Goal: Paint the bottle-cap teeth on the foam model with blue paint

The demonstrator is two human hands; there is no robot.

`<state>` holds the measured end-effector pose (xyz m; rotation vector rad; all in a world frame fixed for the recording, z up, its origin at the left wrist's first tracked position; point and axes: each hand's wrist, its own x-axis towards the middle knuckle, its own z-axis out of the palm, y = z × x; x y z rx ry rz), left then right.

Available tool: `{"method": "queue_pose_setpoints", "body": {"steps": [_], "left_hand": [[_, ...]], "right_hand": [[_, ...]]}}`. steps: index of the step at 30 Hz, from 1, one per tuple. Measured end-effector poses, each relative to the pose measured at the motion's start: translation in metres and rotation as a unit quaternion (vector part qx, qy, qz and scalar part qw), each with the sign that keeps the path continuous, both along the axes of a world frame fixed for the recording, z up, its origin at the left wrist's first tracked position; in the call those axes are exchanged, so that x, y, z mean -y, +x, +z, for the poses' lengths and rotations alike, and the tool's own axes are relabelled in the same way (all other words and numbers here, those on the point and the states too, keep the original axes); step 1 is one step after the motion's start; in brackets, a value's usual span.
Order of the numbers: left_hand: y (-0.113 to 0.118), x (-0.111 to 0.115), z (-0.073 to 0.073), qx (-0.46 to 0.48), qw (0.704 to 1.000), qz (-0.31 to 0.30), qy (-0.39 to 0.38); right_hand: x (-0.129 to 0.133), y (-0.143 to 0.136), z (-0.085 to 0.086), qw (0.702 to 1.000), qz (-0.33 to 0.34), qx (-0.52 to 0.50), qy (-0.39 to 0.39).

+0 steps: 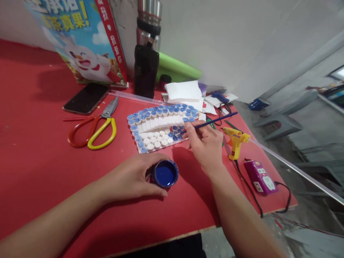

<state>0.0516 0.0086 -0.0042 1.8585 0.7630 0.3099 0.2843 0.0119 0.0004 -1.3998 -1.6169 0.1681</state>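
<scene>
My left hand [146, 173] is wrapped round a small jar of dark blue paint [165, 174] just in front of the craft piece. In my right hand [205, 141] a thin blue paintbrush [227, 116] is pinched, its tip end down at the piece's right part. The craft piece [154, 124] is a flat board covered with small round discs. Light blue discs line its top and left border, white discs [157, 139] fill the lower left, and dark blue ones [175, 137] lie near the brush. A band of white strips crosses its middle. My right hand hides its right end.
Scissors [107, 122] and a phone [86, 98] lie to the left. Behind stand a printed box [88, 46], a dark bottle [146, 70] and paper scraps [184, 91]. On the right are a yellow glue gun [235, 141] and a purple power box [260, 177] with cords, near the table's edge.
</scene>
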Motion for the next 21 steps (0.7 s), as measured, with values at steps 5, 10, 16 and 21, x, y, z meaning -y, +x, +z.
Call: {"method": "queue_pose_setpoints", "body": {"steps": [5, 10, 16, 21], "left_hand": [[-0.0005, 0.0, -0.0017, 0.009, 1.0, -0.001, -0.002], [0.0001, 0.0003, -0.0029, 0.005, 1.0, 0.002, 0.001], [0.0006, -0.0001, -0.0009, 0.003, 1.0, 0.002, -0.002], [0.0012, -0.0009, 0.0022, -0.005, 1.0, -0.001, -0.008]], "right_hand": [[-0.0011, 0.0003, -0.0003, 1.0, -0.009, 0.005, -0.011], [0.0002, -0.0017, 0.0016, 1.0, 0.0, 0.014, -0.006], [0.0005, -0.0023, 0.0021, 1.0, -0.01, -0.003, 0.0], [-0.0014, -0.0006, -0.0006, 1.0, -0.007, 0.01, -0.014]]}}
